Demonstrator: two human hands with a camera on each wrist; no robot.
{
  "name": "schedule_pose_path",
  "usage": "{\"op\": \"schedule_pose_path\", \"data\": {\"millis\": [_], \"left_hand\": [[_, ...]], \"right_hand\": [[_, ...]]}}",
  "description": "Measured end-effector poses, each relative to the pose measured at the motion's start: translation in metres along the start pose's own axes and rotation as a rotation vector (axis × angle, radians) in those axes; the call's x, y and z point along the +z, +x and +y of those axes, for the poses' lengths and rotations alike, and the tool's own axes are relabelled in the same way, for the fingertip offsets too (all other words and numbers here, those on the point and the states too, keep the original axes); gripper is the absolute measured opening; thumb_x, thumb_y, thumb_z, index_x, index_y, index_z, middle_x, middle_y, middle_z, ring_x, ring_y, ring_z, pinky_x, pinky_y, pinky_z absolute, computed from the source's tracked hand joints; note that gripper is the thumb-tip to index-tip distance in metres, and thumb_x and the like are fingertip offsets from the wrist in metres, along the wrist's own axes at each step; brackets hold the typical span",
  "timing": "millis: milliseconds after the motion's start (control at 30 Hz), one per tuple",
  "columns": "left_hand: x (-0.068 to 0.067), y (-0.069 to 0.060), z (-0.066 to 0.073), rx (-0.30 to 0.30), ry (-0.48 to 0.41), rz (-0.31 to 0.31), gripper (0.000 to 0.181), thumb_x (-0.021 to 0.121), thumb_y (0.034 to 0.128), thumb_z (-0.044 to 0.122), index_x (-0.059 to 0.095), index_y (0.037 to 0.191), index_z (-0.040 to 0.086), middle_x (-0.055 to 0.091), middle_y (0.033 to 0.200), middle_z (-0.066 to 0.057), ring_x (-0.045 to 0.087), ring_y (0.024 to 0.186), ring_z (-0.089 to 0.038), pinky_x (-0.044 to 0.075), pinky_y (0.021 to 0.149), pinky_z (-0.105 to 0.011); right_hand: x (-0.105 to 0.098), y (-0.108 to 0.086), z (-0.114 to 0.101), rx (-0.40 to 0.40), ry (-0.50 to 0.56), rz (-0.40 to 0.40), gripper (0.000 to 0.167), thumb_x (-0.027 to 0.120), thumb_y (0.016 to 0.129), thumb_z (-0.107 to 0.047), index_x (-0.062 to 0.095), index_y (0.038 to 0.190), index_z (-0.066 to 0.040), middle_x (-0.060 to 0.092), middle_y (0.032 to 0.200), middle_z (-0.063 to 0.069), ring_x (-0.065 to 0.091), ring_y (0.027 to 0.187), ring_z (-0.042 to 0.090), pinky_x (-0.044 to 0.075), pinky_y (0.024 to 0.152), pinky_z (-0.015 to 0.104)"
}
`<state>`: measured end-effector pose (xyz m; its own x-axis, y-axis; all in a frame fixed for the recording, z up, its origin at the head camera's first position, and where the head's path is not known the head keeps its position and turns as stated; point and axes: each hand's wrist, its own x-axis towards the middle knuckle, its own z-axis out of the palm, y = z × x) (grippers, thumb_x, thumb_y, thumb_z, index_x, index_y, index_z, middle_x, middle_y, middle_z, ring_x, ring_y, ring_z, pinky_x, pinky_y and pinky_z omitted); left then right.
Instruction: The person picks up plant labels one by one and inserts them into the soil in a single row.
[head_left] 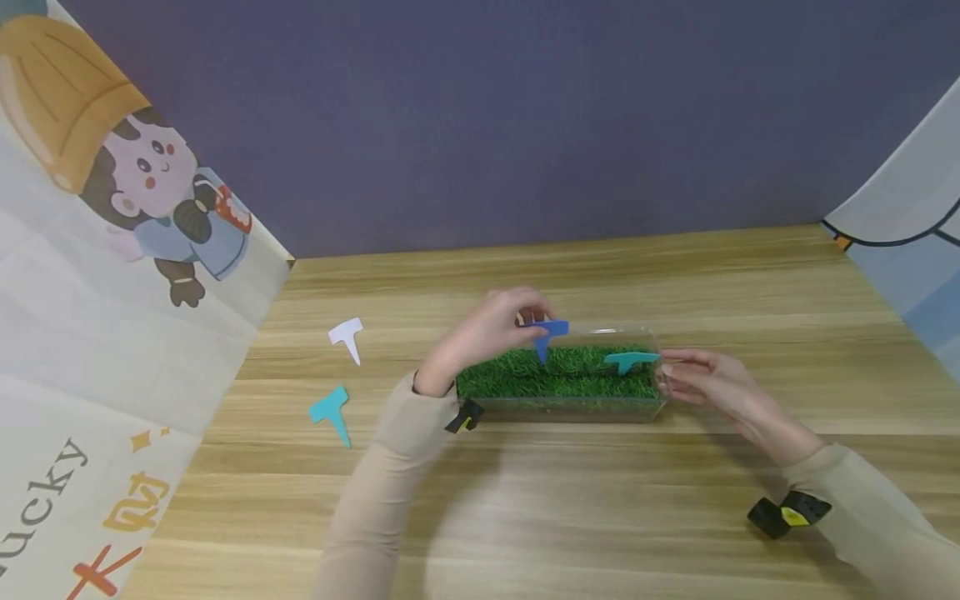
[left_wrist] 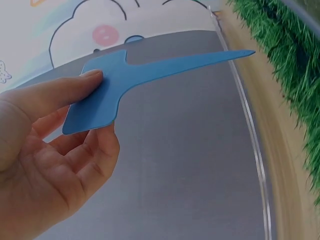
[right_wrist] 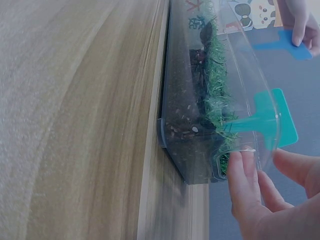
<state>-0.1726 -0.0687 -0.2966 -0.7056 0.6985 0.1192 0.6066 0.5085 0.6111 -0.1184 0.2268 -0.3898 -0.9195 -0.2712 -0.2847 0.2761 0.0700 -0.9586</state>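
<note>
My left hand (head_left: 510, 321) pinches the crossbar of a blue T-shaped plant label (head_left: 553, 328) between thumb and fingers. The label's pointed stem hangs down over green artificial grass (head_left: 555, 377) in a clear plastic box (head_left: 570, 410); in the left wrist view the tip is apart from the grass. A teal T-shaped label (right_wrist: 282, 120) stands in the grass at the box's right end. My right hand (head_left: 712, 383) touches that end wall with fairly straight fingers, its thumb by the rim close to the teal label. Dark soil and pebbles (right_wrist: 185, 131) show through the wall.
Left of the box, a white T-shaped label (head_left: 347, 337) and a turquoise one (head_left: 332, 412) lie flat on the wooden table (head_left: 600, 517). A dark panel (head_left: 525, 125) rises behind the table. Printed cartoon cloth (head_left: 67, 308) hangs at the left.
</note>
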Motion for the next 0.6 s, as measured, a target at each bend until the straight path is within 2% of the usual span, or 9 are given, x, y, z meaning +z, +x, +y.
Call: {"op": "schedule_pose_path", "data": {"millis": [233, 433, 600], "left_hand": [[0.01, 0.007, 0.002, 0.028, 0.027, -0.02, 0.017, 0.061, 0.0814, 0.003, 0.062, 0.098, 0.003, 0.06, 0.086, -0.003, 0.055, 0.075, -0.01, 0.044, 0.068, -0.014], [0.016, 0.011, 0.005, 0.006, 0.027, -0.06, 0.018, 0.06, 0.082, 0.004, 0.061, 0.1, 0.003, 0.059, 0.087, -0.004, 0.054, 0.078, -0.011, 0.043, 0.069, -0.014], [0.021, 0.015, 0.006, 0.026, 0.028, -0.068, 0.017, 0.06, 0.0816, 0.003, 0.062, 0.098, 0.003, 0.061, 0.085, -0.005, 0.055, 0.076, -0.011, 0.043, 0.067, -0.013]], "right_hand": [[-0.001, 0.0, 0.0, 0.013, -0.008, 0.009, 0.062, 0.058, 0.086, -0.019, 0.027, 0.131, 0.009, 0.064, 0.093, -0.005, 0.061, 0.087, 0.009, 0.048, 0.08, 0.024], [-0.001, 0.0, 0.0, 0.013, -0.02, 0.01, 0.063, 0.057, 0.086, -0.019, 0.025, 0.132, 0.009, 0.064, 0.093, -0.006, 0.061, 0.087, 0.009, 0.048, 0.08, 0.024], [-0.001, 0.0, 0.001, 0.01, -0.02, 0.007, 0.063, 0.057, 0.086, -0.019, 0.024, 0.132, 0.01, 0.064, 0.093, -0.006, 0.061, 0.087, 0.009, 0.048, 0.08, 0.024]]}}
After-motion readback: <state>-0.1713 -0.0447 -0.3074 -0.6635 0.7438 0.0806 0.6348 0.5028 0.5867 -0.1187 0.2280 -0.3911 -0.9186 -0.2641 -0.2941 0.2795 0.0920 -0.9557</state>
